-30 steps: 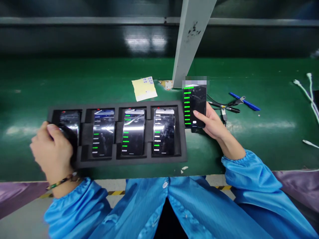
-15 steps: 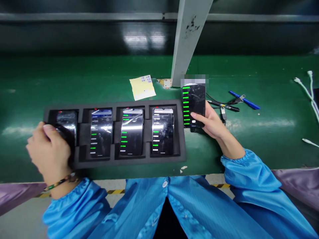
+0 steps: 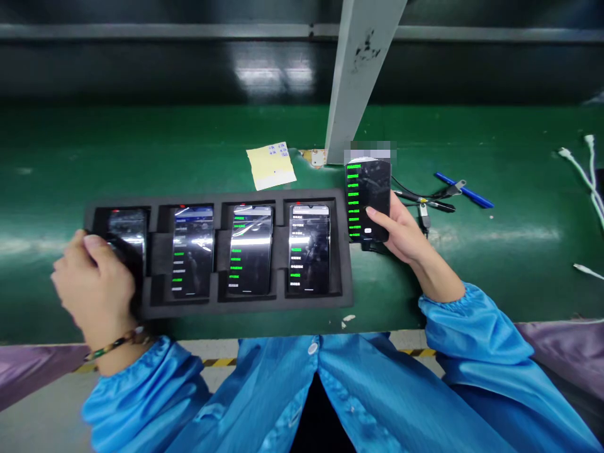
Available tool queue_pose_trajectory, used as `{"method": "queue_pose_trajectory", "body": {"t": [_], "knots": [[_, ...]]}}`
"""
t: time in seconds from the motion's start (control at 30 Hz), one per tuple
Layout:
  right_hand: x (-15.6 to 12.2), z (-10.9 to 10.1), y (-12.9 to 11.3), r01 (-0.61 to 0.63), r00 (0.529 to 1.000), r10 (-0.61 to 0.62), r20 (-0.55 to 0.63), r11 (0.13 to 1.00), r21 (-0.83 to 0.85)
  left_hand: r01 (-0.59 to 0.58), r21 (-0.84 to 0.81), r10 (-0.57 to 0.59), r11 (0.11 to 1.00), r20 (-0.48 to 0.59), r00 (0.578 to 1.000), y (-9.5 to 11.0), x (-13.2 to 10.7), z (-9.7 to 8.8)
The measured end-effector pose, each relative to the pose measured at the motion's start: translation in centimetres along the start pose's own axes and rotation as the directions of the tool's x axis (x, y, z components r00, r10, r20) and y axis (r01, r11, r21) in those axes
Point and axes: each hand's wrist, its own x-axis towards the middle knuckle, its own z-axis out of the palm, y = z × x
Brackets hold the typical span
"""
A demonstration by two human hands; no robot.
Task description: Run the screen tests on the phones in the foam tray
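A black foam tray (image 3: 217,303) lies on the green belt with several lit phones in its slots. My left hand (image 3: 97,283) is closed round the lower part of the leftmost phone (image 3: 126,229) in its slot. My right hand (image 3: 401,236) holds another phone (image 3: 369,198) upright to the right of the tray, its screen showing green lines of text, my thumb resting on the screen's lower part. The other phones (image 3: 248,248) lie flat in their slots.
A yellow note (image 3: 272,165) lies behind the tray beside a grey post (image 3: 358,75). Black cables with clips (image 3: 425,201) and a blue pen (image 3: 465,190) lie right of my held phone. White cables (image 3: 587,176) trail at the far right.
Almost nothing has moved. My left hand has shifted slightly on the leftmost phone, and my right hand keeps its phone in the same place.
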Motion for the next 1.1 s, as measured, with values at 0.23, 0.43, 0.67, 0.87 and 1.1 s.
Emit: {"method": "queue_pose_trajectory", "body": {"t": [0.23,0.43,0.67,0.87,1.1], "knots": [[0.00,0.14,-0.03,0.013,1.000,-0.013,-0.005,1.000,-0.004,-0.044,0.020,0.045,0.999,-0.034,0.998,-0.36,0.06,0.43],[-0.01,0.09,-0.02,-0.003,1.000,0.003,-0.006,1.000,-0.005,-0.042,0.036,0.043,0.998,-0.034,0.998,-0.05,-0.04,0.21],[-0.02,0.16,-0.08,-0.011,1.000,0.012,-0.009,0.999,0.036,-0.056,-0.015,0.055,0.998,-0.045,0.997,-0.60,0.15,0.42],[-0.05,0.21,-0.17,-0.007,1.000,0.007,-0.014,1.000,0.021,-0.052,-0.042,0.050,0.998,-0.050,0.998,-0.80,0.14,0.55],[0.02,0.17,-0.12,-0.016,1.000,0.018,-0.020,0.998,0.056,-0.059,-0.034,0.058,0.998,-0.049,0.997,-0.92,0.25,0.71]]}}
